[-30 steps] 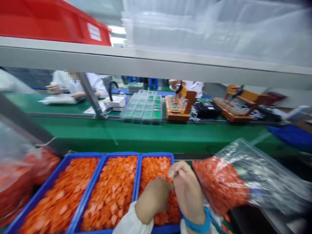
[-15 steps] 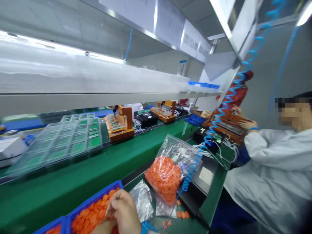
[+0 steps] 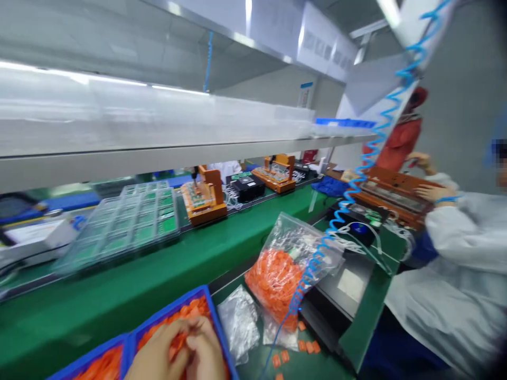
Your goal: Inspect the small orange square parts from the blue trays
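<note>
My left hand (image 3: pixel 156 351) and my right hand (image 3: pixel 206 345) meet over a blue bin (image 3: pixel 212 311) of small orange plastic pieces (image 3: pixel 196 306). The fingers of both hands are bent and drawn together, fingertips close to touching. Orange shows between the hands, but I cannot tell whether it is a piece in the fingers or pieces lying behind them. Left of this bin, a second blue bin (image 3: pixel 123 351) also holds orange pieces. On the right stands a clear zip bag (image 3: pixel 277 279) filled with orange pieces.
Crumpled clear bags (image 3: pixel 240 322) and loose orange pieces (image 3: pixel 309 347) lie right of the bins. A blue coiled hose (image 3: pixel 340 211) hangs across a black case (image 3: pixel 328 303). Behind are trays of green boards (image 3: pixel 134 221) and an orange fixture (image 3: pixel 206 198). A co-worker's sleeve (image 3: pixel 459 227) shows at right.
My view has shifted. My hands have come together lower over the bin, and my left hand shows more fully. The co-worker's one hand is raised higher.
</note>
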Tool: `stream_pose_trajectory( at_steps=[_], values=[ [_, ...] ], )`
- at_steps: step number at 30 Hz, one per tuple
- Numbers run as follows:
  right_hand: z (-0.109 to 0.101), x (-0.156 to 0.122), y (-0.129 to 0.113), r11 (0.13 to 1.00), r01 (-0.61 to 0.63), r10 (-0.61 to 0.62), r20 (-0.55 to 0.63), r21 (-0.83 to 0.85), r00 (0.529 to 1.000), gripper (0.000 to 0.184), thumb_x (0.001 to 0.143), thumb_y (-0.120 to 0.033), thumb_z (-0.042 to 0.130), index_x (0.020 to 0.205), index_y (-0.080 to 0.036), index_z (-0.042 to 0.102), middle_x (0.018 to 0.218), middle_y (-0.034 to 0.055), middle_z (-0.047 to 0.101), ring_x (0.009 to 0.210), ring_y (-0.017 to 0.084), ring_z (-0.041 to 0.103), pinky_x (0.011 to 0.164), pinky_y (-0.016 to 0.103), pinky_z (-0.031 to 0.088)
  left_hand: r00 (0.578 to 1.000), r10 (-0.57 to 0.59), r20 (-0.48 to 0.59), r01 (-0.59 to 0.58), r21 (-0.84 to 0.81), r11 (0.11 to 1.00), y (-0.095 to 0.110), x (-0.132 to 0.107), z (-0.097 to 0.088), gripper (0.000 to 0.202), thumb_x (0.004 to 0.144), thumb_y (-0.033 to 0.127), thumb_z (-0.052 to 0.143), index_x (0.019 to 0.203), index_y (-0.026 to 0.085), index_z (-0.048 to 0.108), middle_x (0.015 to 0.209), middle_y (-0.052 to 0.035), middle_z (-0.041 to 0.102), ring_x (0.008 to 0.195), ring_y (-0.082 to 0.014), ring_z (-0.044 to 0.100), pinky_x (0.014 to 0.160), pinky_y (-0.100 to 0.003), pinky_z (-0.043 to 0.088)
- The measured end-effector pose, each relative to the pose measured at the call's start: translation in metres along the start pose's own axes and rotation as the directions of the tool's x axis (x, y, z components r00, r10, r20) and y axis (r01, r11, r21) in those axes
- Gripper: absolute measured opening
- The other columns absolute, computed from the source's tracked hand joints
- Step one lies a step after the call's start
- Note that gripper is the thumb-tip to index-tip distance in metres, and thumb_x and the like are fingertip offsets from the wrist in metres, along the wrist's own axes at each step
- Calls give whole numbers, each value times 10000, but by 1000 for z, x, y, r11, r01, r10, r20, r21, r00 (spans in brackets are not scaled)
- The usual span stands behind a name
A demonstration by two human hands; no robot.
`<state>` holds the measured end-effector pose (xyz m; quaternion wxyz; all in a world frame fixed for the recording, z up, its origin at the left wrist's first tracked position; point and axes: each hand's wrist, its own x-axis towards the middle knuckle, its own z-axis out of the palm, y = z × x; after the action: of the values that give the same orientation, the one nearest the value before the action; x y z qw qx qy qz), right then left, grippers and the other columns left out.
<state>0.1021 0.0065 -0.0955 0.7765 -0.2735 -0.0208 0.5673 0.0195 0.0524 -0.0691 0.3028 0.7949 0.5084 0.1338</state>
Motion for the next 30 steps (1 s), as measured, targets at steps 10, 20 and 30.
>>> stream_pose_trajectory(
  at_steps=[10, 20, 30],
  values=[
    [-21, 2, -4, 939, -345, 344, -76, -1, 936, 254, 831, -418, 711, 969, -233, 818, 1061, 38, 824, 1111, 261, 714, 1012, 389, 538, 996, -26, -85, 13, -142, 990, 32, -8, -7, 208, 972, 210, 475, 914, 204, 675, 973, -69, 746, 952, -251, 683, 898, -370, 503],
    [-18, 3, -12, 943, -309, 290, -150, -121, 945, 300, 812, -411, 708, 1023, -239, 833, 1233, 44, 797, 1397, 296, 558, 1182, 442, 410, 993, 16, -116, -37, -179, 983, 17, -13, -1, 383, 961, 35, 365, 1121, 189, 675, 1152, -112, 678, 1098, -239, 657, 968, -386, 534],
    [-14, 2, -20, 960, -205, 189, -101, -191, 977, 351, 851, -419, 656, 1104, -241, 823, 1360, 38, 741, 1456, 284, 500, 1259, 467, 300, 992, 12, -122, -34, -174, 984, 21, -17, -7, 354, 914, -7, 445, 1105, 190, 667, 1147, -100, 662, 1099, -236, 648, 1005, -388, 532]
  ],
)
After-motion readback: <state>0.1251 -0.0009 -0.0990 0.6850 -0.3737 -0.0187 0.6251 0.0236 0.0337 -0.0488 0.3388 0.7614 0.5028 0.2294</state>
